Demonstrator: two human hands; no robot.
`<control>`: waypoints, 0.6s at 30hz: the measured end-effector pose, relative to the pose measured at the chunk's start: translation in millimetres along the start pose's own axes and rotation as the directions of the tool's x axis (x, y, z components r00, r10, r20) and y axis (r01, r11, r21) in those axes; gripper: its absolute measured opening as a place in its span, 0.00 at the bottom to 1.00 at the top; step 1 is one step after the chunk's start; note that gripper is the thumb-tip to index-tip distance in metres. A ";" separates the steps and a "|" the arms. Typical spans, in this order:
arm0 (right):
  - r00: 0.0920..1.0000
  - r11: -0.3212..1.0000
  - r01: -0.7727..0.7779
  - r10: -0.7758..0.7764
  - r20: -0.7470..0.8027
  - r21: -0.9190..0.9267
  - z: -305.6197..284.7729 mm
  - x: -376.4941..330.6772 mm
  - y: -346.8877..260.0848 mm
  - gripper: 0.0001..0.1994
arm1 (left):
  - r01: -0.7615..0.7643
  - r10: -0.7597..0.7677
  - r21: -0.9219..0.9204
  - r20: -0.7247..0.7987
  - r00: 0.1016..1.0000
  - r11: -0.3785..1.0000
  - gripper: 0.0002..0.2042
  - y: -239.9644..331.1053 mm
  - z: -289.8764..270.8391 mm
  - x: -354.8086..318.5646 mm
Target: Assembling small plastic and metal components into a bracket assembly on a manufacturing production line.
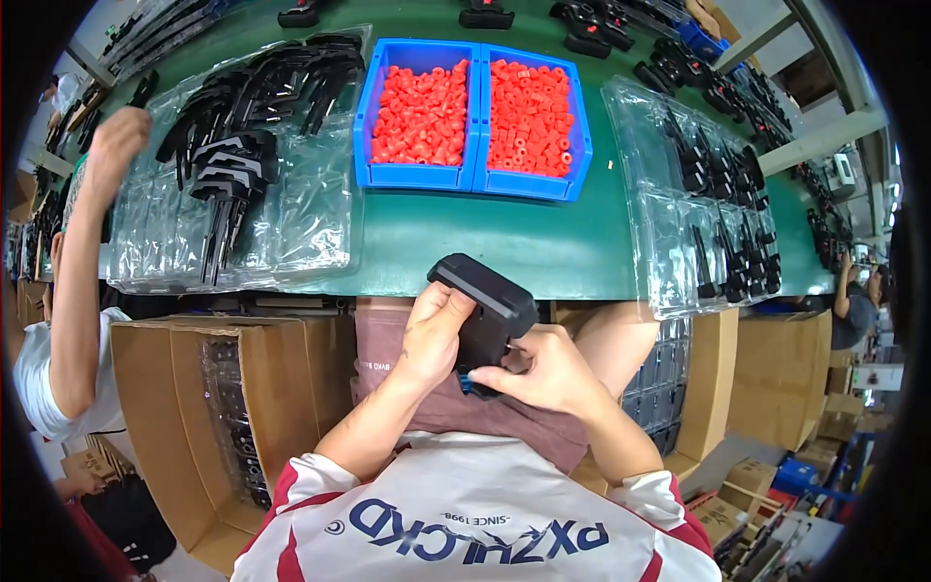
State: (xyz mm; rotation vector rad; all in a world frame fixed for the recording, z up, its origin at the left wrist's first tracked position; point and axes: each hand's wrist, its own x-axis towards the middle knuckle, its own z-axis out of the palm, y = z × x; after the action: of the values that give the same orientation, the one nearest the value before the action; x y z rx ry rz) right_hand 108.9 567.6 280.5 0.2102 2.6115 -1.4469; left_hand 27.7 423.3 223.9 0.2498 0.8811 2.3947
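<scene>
Over my lap, just off the table's front edge, I hold a black plastic housing [492, 290] with a wide block-shaped head and a narrower body below. My left hand [433, 330] is closed on its left side, thumb and fingers just under the head. My right hand [545, 367] grips the lower right part, its thumb across the bottom end. A bit of blue [466, 382] shows at that lower end; what it belongs to I cannot make out. The fingers hide much of the housing's body.
Two blue bins [417, 176] of small red plastic parts stand on the green table [485, 242]. Clear trays with black parts [233, 165] lie left, and another tray [669, 233] right. Open cardboard boxes [170, 388] flank my legs. A co-worker's arm [82, 223] reaches in at left.
</scene>
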 end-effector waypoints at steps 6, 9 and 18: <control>0.996 0.991 0.065 -0.071 -0.047 -0.118 15.5 2.9 -9.0 0.16 | 0.041 -0.029 0.064 -0.181 0.983 0.997 0.12 -1.6 -6.7 -3.9; 0.983 0.967 0.154 -0.170 -0.065 -0.202 17.7 2.3 -18.1 0.16 | 0.082 -0.075 0.024 -0.216 0.974 0.996 0.11 -0.7 -9.4 -5.8; 0.999 0.990 0.040 -0.042 -0.015 -0.132 -2.8 6.9 -31.8 0.15 | 0.181 -0.181 -0.011 -0.033 0.983 0.984 0.13 15.8 -18.5 1.3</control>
State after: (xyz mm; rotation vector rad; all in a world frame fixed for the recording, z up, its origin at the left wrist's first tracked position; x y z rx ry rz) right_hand 95.8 553.5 307.0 0.1553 2.7284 -1.2836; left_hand 13.0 404.3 219.8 0.1212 0.8712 2.2392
